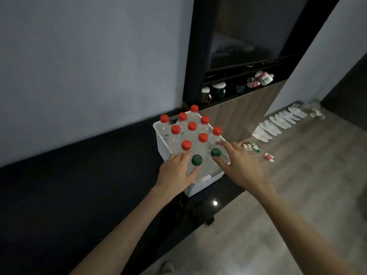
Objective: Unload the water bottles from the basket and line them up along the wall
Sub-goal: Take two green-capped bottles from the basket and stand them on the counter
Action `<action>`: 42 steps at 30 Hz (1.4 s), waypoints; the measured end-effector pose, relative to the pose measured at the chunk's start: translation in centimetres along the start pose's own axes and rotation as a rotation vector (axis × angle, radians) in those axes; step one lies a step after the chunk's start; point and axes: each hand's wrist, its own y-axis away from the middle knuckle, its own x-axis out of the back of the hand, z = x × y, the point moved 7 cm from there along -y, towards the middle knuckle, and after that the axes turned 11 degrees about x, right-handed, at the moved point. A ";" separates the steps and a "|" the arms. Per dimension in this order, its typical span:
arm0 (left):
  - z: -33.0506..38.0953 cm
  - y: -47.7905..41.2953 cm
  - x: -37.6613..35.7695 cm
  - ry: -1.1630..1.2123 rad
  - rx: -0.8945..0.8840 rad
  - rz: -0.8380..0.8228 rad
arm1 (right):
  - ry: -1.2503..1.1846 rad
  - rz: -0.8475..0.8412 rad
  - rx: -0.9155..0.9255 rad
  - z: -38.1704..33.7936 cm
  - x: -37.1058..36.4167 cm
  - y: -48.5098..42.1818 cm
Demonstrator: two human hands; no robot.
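A white plastic basket (161, 142) stands on a dark counter (79, 185) that runs along a grey wall (89, 66). It is packed with upright clear water bottles: several with red caps (192, 126) and two with green caps at the near end. My left hand (176, 171) hovers with fingers spread beside the left green-capped bottle (196, 160). My right hand (238, 163) has thumb and fingers apart around the right green-capped bottle (215, 152), not closed on it.
A dark shelf unit (234, 90) with jars and packets rises behind the basket. On the wooden floor (288, 195) to the right lie a row of white slippers (278, 122) and small packets (251, 146). The counter stretches left of the basket.
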 end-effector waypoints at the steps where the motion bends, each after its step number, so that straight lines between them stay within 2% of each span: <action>1: -0.2 -0.4 -0.7 0.002 0.008 -0.014 | -0.009 -0.014 -0.009 0.6 -0.5 -0.5; 6: -1.2 -1.5 -3.2 0.093 0.103 -0.009 | -0.109 -0.118 0.042 3.0 -4.5 -2.4; 10: -1.3 -1.4 -4.6 0.168 0.175 0.089 | -0.140 -0.212 0.195 3.6 -6.4 -3.8; 14: -1.7 -0.9 -6.0 0.256 0.298 0.184 | -0.185 -0.237 0.298 4.0 -7.5 -4.9; 21: -1.7 -1.1 -6.3 0.443 0.519 0.311 | -0.559 -0.257 0.339 4.6 -8.6 -6.2; 27: -1.2 -1.2 -6.3 0.637 0.582 0.468 | -0.720 -0.252 0.382 4.6 -8.9 -6.7; 32: -1.4 -1.2 -6.0 0.569 0.591 0.524 | -0.732 -0.259 0.380 5.1 -9.0 -6.5; 37: -0.1 -1.6 -4.2 0.610 0.639 0.546 | -0.804 -0.174 0.371 4.9 -6.9 -7.2; 42: 1.6 -2.4 0.3 0.657 0.638 0.607 | -0.790 0.000 0.464 3.6 -0.5 -9.9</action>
